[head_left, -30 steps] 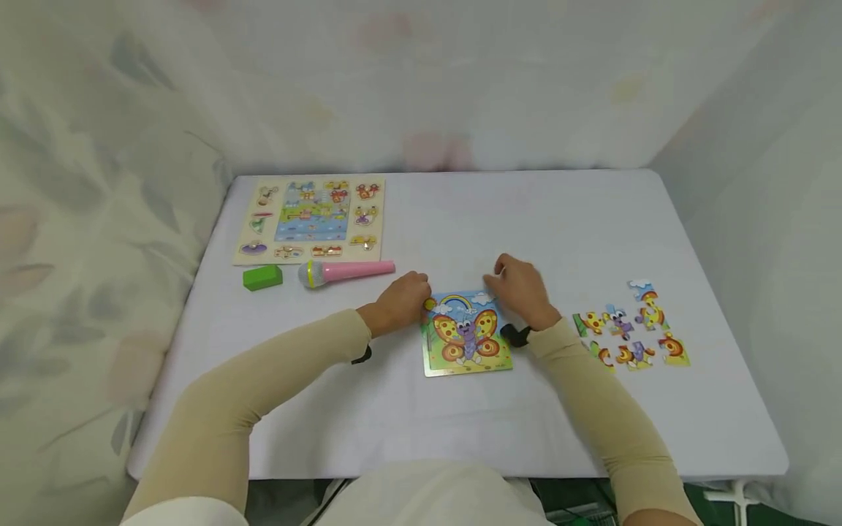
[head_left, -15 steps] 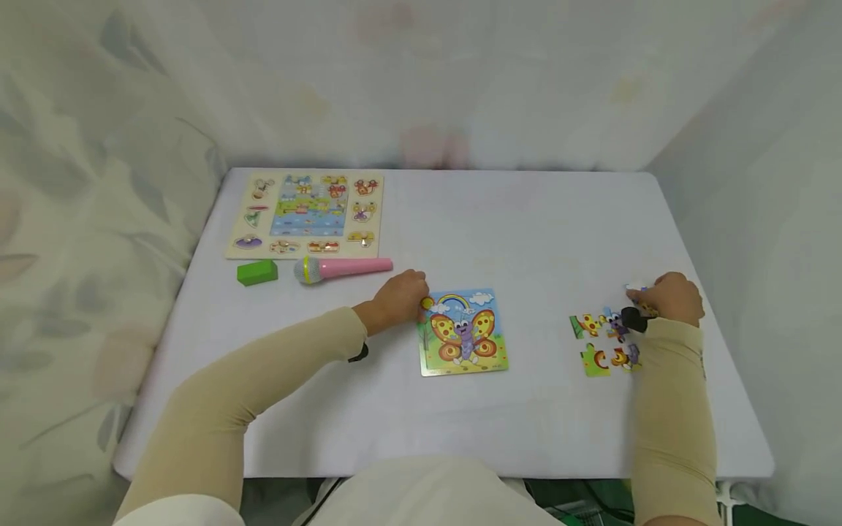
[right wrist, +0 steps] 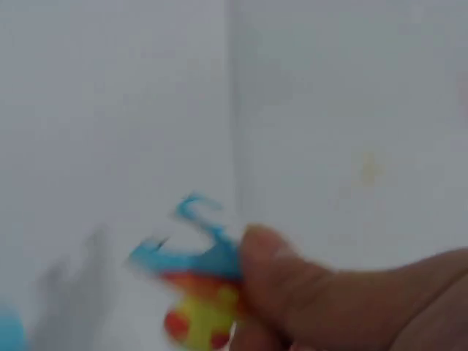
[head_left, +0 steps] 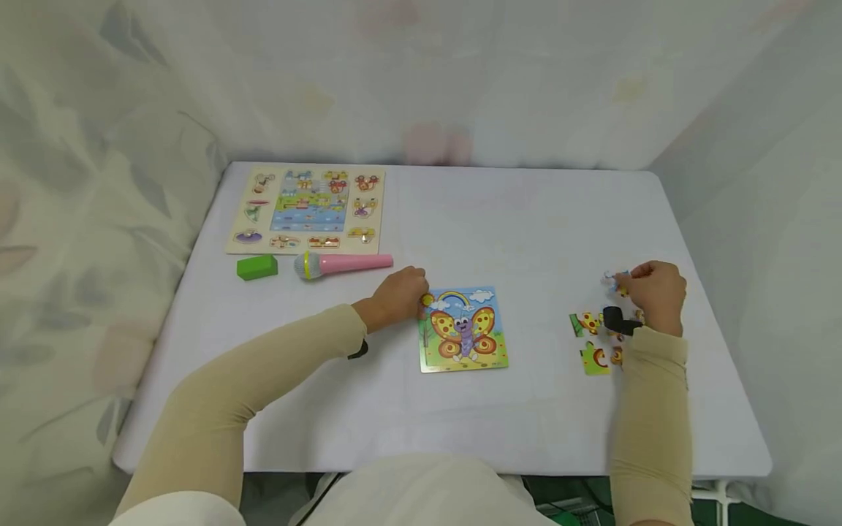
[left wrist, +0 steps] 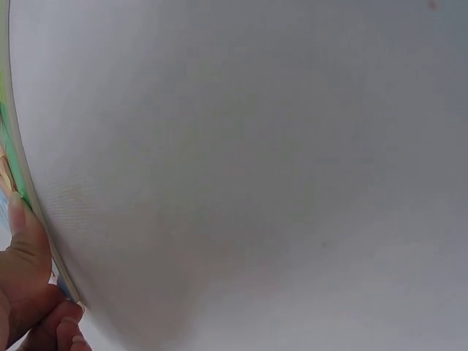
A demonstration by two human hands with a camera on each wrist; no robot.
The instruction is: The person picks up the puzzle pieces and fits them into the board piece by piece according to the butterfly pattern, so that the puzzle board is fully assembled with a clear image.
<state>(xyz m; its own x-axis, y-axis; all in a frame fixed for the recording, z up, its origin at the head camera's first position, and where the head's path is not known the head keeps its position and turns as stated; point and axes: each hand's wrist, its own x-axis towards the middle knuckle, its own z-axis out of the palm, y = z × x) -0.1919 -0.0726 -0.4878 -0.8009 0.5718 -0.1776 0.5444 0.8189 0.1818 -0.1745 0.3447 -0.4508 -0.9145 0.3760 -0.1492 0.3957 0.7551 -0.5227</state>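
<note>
My left hand (head_left: 397, 298) grips the upper left edge of a square butterfly puzzle board (head_left: 464, 330). In the left wrist view the thumb (left wrist: 28, 238) lies on the board's face, and the other fingers are at its corner. Over at the right, my right hand (head_left: 660, 294) pinches a jigsaw piece (right wrist: 212, 267) between thumb and fingers. That piece is blue, with orange, yellow and red parts, and looks blurred in the right wrist view. Below the hand lie several loose jigsaw pieces (head_left: 596, 360), some hidden by the right wrist and sleeve.
At the back left lies a wooden peg puzzle (head_left: 309, 208). In front of it are a green block (head_left: 257, 267) and a pink toy microphone (head_left: 351, 264). Everything rests on a white table (head_left: 526, 424) with curtains behind and to the sides.
My right hand has gone from the board's upper right corner to the loose pieces, taken hold of one and moved slightly left with it. The left hand stays at the board.
</note>
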